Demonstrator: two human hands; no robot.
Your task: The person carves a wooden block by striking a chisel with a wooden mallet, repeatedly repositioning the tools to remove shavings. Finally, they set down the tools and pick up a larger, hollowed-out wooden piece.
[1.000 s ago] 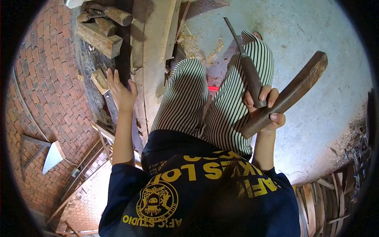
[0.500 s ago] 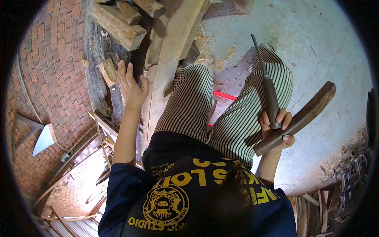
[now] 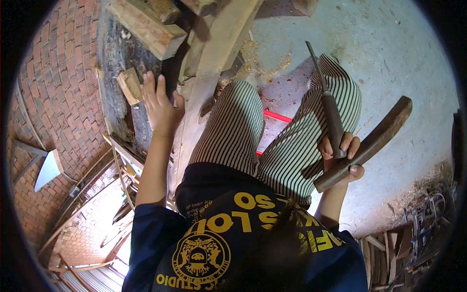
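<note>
R hand (image 3: 352,147) grips dk-handled, thin-bladed chisel (image 3: 332,120) & curved brn wooden bar (image 3: 382,130); L hand (image 3: 163,113) splayed.

Red brickwork (image 3: 63,68), grey floor (image 3: 389,63), bright light (image 3: 106,211) lower left

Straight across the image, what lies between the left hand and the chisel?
In the head view: a pale plank, then striped trouser legs with a red bar visible between them, separating left hand from chisel.
</note>
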